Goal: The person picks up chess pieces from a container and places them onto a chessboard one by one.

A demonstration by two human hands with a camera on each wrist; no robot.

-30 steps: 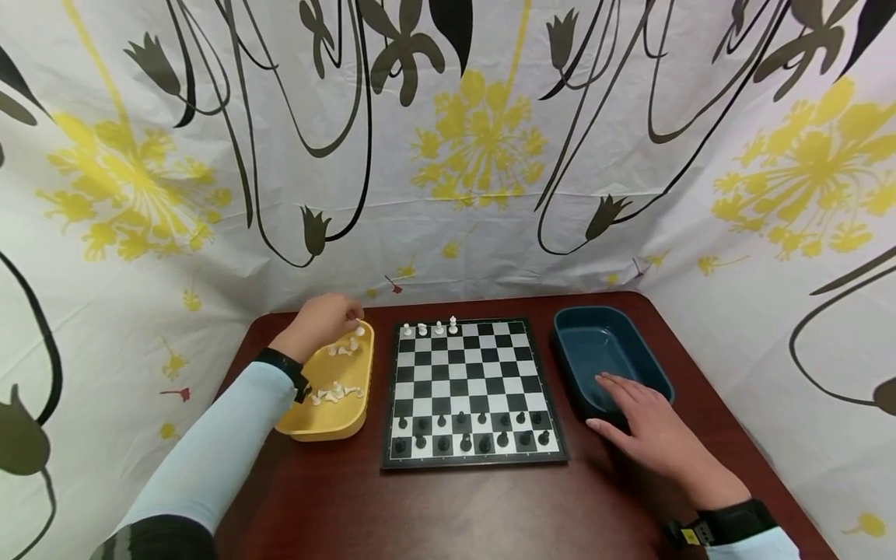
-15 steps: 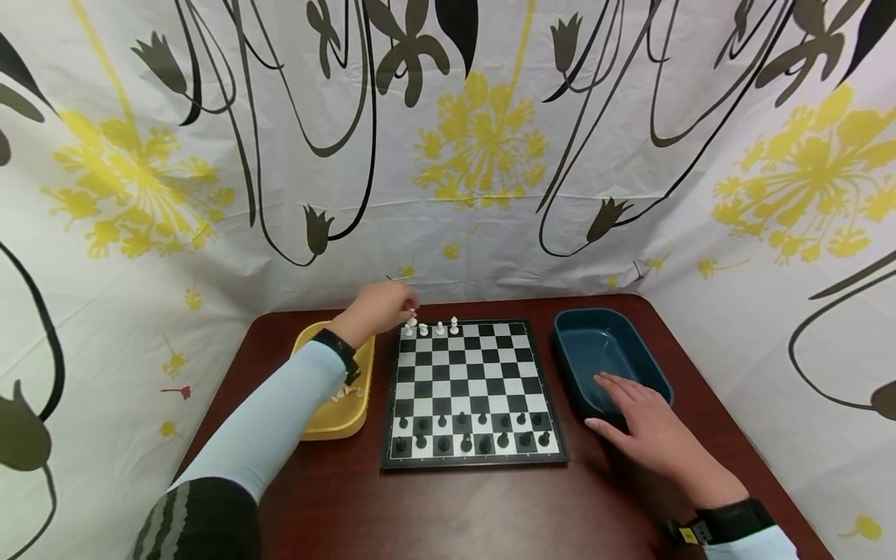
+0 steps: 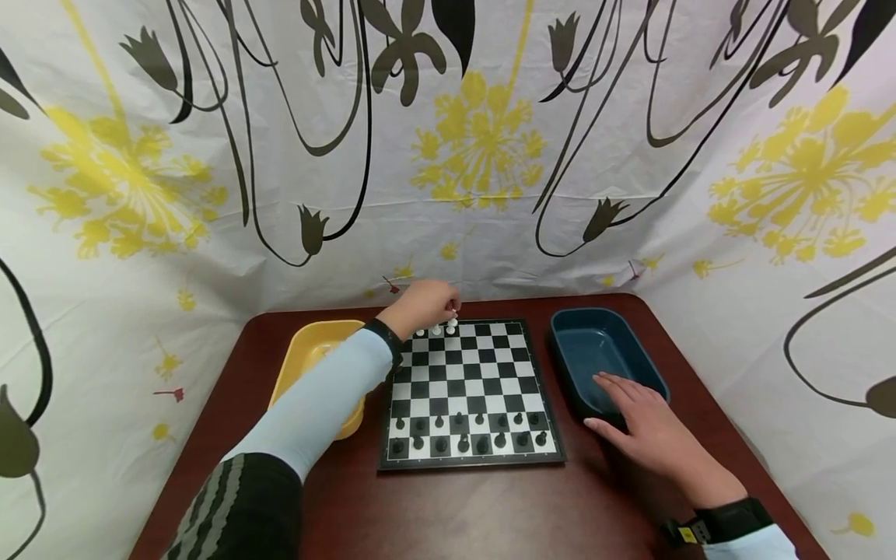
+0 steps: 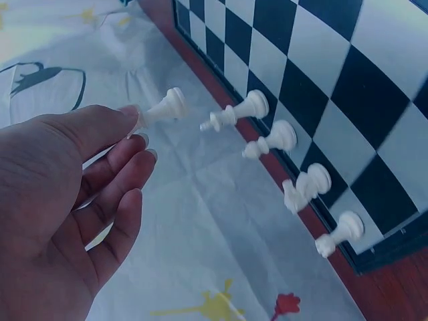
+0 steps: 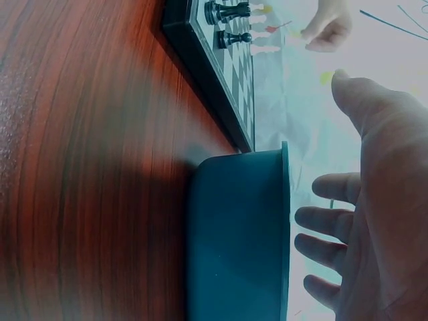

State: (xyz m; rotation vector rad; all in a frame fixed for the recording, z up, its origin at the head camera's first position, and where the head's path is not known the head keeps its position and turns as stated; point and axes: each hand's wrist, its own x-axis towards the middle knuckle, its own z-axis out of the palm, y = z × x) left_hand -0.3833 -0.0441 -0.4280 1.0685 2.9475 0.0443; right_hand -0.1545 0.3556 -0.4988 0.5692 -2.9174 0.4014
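Head view, left to right. A yellow tray (image 3: 308, 362) sits on the dark red table (image 3: 455, 505), partly hidden by the pale blue sleeve (image 3: 318, 404) of the left arm. The left hand (image 3: 423, 305) reaches over the far edge of the chessboard (image 3: 467, 393) and pinches a white chess piece (image 4: 160, 110) between thumb and fingertips; the piece hangs just beside the four white pieces (image 4: 281, 137) standing in the board's far row, apart from them. Black pieces (image 3: 465, 432) fill the two near rows. To the right, a dark blue tray (image 3: 595, 350) stands beside the board. The right hand (image 3: 651, 432) rests palm down with fingers relaxed and spread, its fingertips on the near rim of the blue tray, holding nothing.
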